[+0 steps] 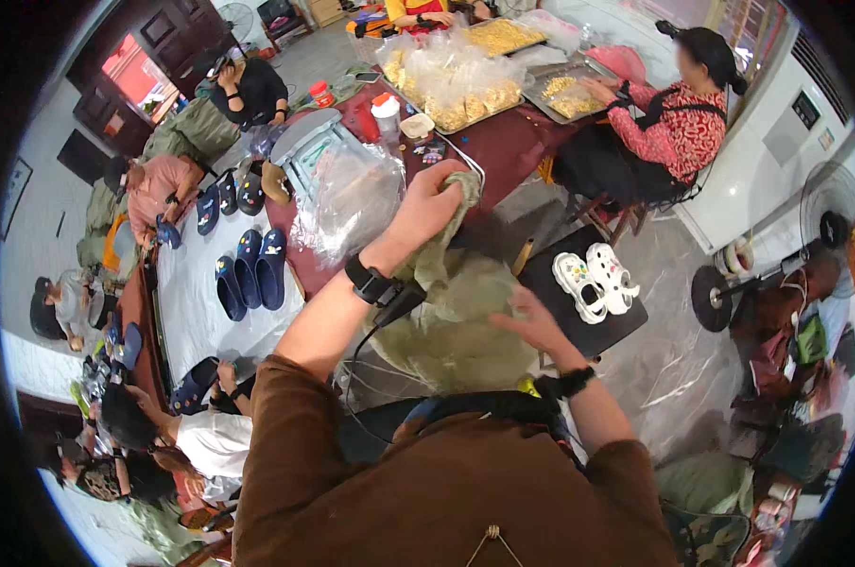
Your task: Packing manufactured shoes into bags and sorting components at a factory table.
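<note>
My left hand (429,210) is raised in front of me, its fingers closed round the twisted, gathered top of a large olive-green woven sack (456,335). The sack bulges below, close in front of my body. At the sack's right side my right hand (533,326) has its fingers apart, holding nothing visible. Just to the right of that hand, a pair of white clogs (593,283) with small coloured charms sits on a black stool (626,326).
Left of me, dark blue clogs (248,269) stand on a plastic-covered table (186,293), with people seated along it. Clear plastic bags (347,198) lie by an upturned grey-blue stool (309,146). Trays of small yellow pieces (470,109) are ahead. A standing fan (720,298) is right.
</note>
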Available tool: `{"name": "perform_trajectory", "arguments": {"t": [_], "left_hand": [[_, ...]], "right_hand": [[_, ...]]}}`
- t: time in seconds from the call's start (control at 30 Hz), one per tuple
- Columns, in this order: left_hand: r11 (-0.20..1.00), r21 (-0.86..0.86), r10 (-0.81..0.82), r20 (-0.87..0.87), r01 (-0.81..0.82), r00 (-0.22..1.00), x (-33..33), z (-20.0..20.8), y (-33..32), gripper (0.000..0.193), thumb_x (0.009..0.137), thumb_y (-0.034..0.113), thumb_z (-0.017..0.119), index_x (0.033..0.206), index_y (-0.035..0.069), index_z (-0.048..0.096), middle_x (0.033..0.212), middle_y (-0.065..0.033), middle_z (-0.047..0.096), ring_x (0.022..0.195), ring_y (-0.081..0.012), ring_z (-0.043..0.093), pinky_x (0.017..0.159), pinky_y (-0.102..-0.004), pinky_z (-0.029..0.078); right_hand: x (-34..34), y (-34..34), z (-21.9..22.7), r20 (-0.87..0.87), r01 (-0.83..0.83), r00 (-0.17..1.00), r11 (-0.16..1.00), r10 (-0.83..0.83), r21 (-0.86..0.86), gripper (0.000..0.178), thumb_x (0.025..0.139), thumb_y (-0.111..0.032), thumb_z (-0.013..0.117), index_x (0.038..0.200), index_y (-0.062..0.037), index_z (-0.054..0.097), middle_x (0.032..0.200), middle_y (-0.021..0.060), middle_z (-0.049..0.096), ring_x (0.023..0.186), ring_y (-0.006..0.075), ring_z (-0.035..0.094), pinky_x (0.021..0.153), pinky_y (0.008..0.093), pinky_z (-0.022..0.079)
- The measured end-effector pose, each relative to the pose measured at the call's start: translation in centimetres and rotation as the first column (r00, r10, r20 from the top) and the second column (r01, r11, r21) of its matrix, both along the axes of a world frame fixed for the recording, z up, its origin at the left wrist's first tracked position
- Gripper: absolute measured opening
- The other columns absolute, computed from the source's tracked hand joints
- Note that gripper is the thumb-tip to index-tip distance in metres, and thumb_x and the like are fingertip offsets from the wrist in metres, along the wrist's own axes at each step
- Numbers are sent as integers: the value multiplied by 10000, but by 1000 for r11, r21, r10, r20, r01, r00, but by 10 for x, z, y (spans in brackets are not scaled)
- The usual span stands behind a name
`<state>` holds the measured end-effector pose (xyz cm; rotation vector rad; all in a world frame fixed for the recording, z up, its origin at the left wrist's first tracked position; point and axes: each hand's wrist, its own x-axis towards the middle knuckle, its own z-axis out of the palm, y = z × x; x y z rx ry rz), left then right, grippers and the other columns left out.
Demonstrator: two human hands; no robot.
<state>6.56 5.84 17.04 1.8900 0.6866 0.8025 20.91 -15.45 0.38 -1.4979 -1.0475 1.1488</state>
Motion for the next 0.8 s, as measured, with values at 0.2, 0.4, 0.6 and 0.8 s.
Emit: {"name": "perform_trajectory", "arguments": {"t": [0.2, 0.4, 0.6, 0.8], "left_hand": [[952, -86, -306, -162, 295, 938, 26, 27, -26, 214, 906, 80, 511, 1078, 12, 618, 872, 17, 623, 792, -60, 559, 692, -252, 465], [941, 233, -211, -161, 245, 964, -18, 32, 5, 230, 733, 8, 616, 961, 13, 646, 877, -60, 666, 810, -174, 633, 737, -320, 494], [679, 592, -105, -507, 434, 856, -78, -19, 24, 333, 682, 46, 721, 1000, 62, 626, 938, -108, 592, 921, -332, 607, 778, -422, 496], [692, 611, 100, -610, 385, 786, -105, -102, 32, 209, 803, 40, 560, 1003, 79, 603, 1037, -106, 547, 1039, -342, 541, 844, -439, 485]], "right_hand": [[-78, 78, -16, -156, -77, 986, 994, 66, -71, 684, 801, -378, 804, 1337, -31, 561, 1209, 117, 652, 1064, 193, 623, 926, 325, 482], [-6, 43, -118, 447, 347, 841, 938, -303, -16, 347, 784, -158, 706, 1123, -96, 665, 1105, 150, 689, 1019, 328, 654, 865, 409, 506], [67, -39, -129, 757, 554, 615, 804, -221, -216, 205, 824, -160, 592, 1008, -132, 678, 1083, 146, 662, 1011, 367, 638, 859, 455, 508], [106, -99, -116, 196, 510, 860, 772, -472, -379, 295, 890, -123, 581, 1152, -8, 652, 983, 84, 701, 913, 203, 667, 801, 340, 536]]}}
